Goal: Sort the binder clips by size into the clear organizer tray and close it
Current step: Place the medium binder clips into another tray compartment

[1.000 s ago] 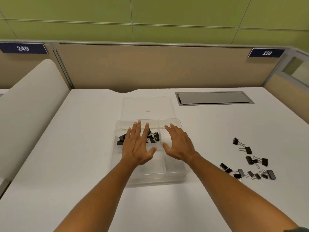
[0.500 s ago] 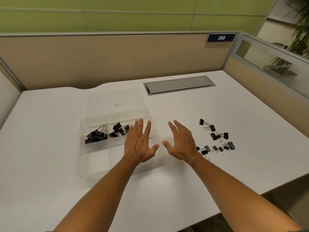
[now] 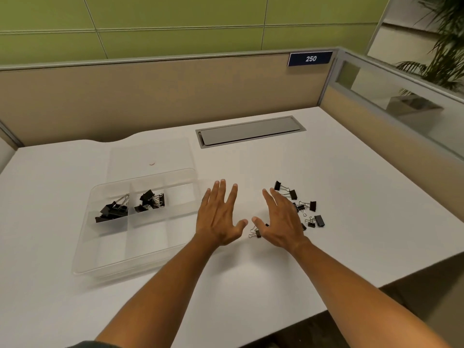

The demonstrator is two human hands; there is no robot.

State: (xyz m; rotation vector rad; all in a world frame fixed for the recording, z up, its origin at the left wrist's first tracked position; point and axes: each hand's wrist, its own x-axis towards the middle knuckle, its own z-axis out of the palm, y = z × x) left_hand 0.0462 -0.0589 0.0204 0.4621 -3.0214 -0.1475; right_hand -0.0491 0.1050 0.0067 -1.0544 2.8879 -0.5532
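A clear organizer tray (image 3: 105, 259) lies open on the white desk, its clear lid (image 3: 150, 154) flat behind it. Larger black binder clips (image 3: 113, 210) fill its back-left compartment and smaller ones (image 3: 150, 200) the back-middle one. Several loose small black clips (image 3: 311, 209) lie scattered to the right. My left hand (image 3: 221, 217) hovers flat with spread fingers just right of the tray. My right hand (image 3: 281, 222) is spread above the left part of the loose clips, hiding some of them. Neither hand holds anything.
A grey cable hatch (image 3: 251, 131) is set into the desk at the back. Beige partition walls (image 3: 175, 96) close the back and right sides. The desk's front edge (image 3: 351, 297) runs diagonally at the lower right.
Both hands moved right, from above the tray to the desk beside it and over the loose clips. The view turned right with them.
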